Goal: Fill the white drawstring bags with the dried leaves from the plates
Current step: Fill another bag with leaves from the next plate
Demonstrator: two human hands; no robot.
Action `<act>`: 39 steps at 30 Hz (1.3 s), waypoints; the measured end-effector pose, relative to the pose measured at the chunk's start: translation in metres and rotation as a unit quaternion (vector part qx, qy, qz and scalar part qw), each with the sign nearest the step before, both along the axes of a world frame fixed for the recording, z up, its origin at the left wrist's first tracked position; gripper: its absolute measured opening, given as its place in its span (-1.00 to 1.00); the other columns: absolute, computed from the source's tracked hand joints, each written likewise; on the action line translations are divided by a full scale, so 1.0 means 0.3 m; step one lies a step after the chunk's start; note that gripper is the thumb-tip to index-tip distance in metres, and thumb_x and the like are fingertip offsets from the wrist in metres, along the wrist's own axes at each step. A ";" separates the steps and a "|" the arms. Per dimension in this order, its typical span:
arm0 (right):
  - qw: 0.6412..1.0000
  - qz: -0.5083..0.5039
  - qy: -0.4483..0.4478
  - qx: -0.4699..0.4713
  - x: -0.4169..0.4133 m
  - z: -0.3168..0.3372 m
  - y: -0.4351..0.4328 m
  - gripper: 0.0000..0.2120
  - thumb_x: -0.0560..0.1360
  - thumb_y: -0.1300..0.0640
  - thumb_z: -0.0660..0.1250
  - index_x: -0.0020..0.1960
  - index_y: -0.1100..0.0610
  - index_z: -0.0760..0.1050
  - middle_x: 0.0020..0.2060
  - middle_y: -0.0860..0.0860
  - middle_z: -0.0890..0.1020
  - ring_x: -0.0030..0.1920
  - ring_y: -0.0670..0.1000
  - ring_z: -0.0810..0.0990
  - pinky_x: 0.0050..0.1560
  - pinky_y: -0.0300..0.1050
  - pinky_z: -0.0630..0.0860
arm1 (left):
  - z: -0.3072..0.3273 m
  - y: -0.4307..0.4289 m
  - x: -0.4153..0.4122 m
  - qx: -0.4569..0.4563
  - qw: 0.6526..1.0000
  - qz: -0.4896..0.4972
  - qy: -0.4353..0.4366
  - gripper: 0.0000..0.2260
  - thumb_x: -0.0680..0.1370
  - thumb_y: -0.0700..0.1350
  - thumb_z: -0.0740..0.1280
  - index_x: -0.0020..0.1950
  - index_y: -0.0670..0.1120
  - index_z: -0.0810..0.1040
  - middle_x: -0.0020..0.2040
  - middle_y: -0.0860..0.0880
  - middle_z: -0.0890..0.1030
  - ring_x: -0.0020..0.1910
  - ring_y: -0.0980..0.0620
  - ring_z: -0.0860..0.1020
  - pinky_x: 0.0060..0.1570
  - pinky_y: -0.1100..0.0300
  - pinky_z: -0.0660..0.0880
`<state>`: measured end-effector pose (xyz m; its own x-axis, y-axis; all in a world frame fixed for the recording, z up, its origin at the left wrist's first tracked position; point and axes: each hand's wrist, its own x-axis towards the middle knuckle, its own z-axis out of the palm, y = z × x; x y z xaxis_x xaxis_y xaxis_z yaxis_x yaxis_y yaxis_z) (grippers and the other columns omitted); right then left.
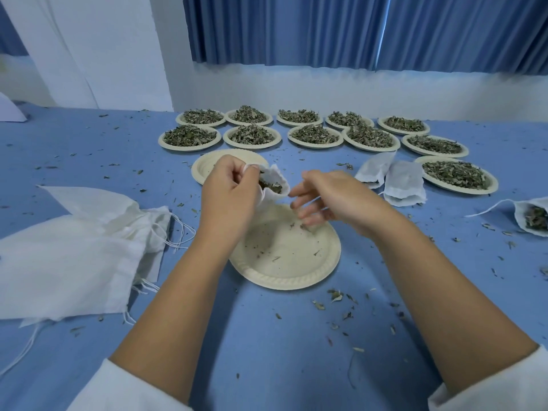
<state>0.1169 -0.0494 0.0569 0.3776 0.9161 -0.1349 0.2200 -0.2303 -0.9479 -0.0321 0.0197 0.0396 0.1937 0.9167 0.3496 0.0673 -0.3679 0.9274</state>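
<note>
With the left hand gripping a partly filled white drawstring bag above a nearly emptied plate and the right hand open beside it, the task looks early: eleven heaped plates and a pile of empty bags wait on the worktop.

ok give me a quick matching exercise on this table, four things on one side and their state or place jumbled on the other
Things:
1. small bag in the left hand
2. near plate
3. rightmost plate
4. pile of cloth bags

States or places:
A. heaped with dried leaves
B. only crumbs left
C. lying flat at the far left, strings trailing
D. pinched open, leaves inside

Pairs: 1-D, 2-B, 3-A, 4-C
</note>
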 end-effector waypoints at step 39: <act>0.967 -0.021 -0.132 0.218 -0.052 -0.007 -0.018 -0.84 0.43 0.30 0.48 -0.12 0.06 0.62 -0.26 -0.07 0.65 -0.33 -0.17 0.58 -0.30 -0.34 0.49 | 0.003 -0.017 0.005 -0.021 0.999 -0.035 0.016 -0.80 0.59 -0.07 0.31 -0.19 -0.12 0.44 -0.27 -0.07 0.50 -0.34 0.08 0.43 -0.26 0.23 0.38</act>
<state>0.1012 -0.0549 0.0549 0.3844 0.8472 0.3667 0.4663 0.1647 -0.8692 -0.0305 0.0146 0.0405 0.2679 0.9145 0.3032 0.0720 -0.3328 0.9402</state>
